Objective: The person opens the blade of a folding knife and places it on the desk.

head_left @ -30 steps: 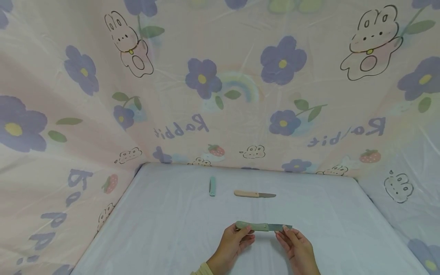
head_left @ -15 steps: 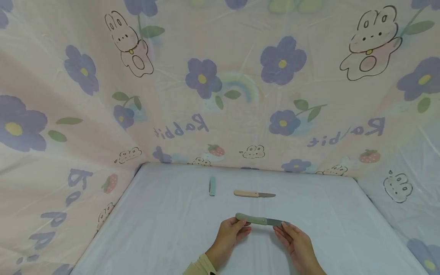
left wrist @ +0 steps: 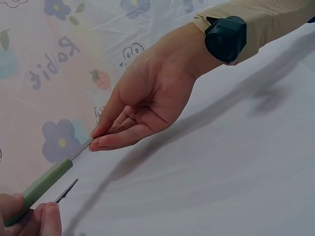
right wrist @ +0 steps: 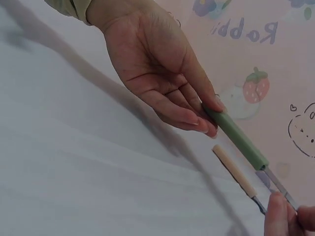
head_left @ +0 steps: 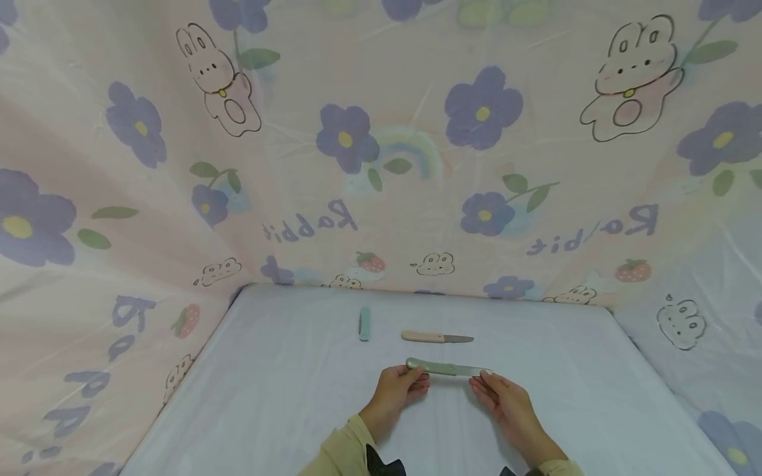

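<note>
A folding knife with a sage-green handle is held level above the white surface, its blade unfolded to the right. My left hand pinches the handle's end between thumb and fingers. At the other end my right hand pinches the blade's tip, hiding part of it. The left wrist view shows that grip on the blade closely; the right wrist view has the left thumb on the green handle. Just beyond lies a beige-handled knife, blade out. A teal folded knife lies to its left.
A white-covered table spreads under both hands. Around it on the back and sides hangs a pink sheet printed with flowers and rabbits. Each wrist carries a dark device, such as the left one, over a beige sleeve.
Both hands have carried the green knife forward, away from the body and closer to the beige-handled one. The blade's face has turned and looks lighter. The other two knives stay put.
</note>
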`<state>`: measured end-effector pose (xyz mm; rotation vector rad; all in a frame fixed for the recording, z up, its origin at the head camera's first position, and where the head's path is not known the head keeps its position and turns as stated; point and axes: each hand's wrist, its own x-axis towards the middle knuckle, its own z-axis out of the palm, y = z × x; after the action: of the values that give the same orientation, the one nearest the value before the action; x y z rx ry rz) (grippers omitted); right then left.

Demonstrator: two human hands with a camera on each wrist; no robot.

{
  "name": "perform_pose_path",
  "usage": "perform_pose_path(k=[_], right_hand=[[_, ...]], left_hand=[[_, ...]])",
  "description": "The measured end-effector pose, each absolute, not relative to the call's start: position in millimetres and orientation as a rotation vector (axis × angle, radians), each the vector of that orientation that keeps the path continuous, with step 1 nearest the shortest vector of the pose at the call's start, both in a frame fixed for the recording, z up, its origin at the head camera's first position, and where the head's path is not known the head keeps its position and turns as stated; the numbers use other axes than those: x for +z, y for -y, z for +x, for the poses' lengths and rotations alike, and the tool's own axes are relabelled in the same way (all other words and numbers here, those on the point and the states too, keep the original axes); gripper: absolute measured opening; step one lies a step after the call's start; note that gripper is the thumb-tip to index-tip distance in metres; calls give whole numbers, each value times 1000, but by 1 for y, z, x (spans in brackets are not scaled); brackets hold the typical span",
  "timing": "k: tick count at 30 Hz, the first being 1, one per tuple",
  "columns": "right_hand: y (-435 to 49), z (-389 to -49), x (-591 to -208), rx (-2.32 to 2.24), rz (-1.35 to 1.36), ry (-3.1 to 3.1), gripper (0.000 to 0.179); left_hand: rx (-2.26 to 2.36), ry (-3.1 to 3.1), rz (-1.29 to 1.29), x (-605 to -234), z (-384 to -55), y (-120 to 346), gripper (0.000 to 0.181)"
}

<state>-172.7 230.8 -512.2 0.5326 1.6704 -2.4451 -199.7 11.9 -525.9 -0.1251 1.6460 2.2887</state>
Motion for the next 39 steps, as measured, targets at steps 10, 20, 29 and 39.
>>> perform_pose_path(k=[10,20,29,39], right_hand=[[-230,-194,-523,-2346,531,-1771,43],[-227,-212,-524,-2212,554,-1874,40],[-227,-218,-526,-2138,584,-1926,38],[-224,-220,-525,-2116,621,-1952,38]], left_hand=[[2213,-1618,-251,-530,-216,-9,30],[2173,-1609,-282,-528,-233,-3,28],[2139,-1595,-289,-529,-238,-2,28],[2119,-1627,-306,-526,-237,-1,31]])
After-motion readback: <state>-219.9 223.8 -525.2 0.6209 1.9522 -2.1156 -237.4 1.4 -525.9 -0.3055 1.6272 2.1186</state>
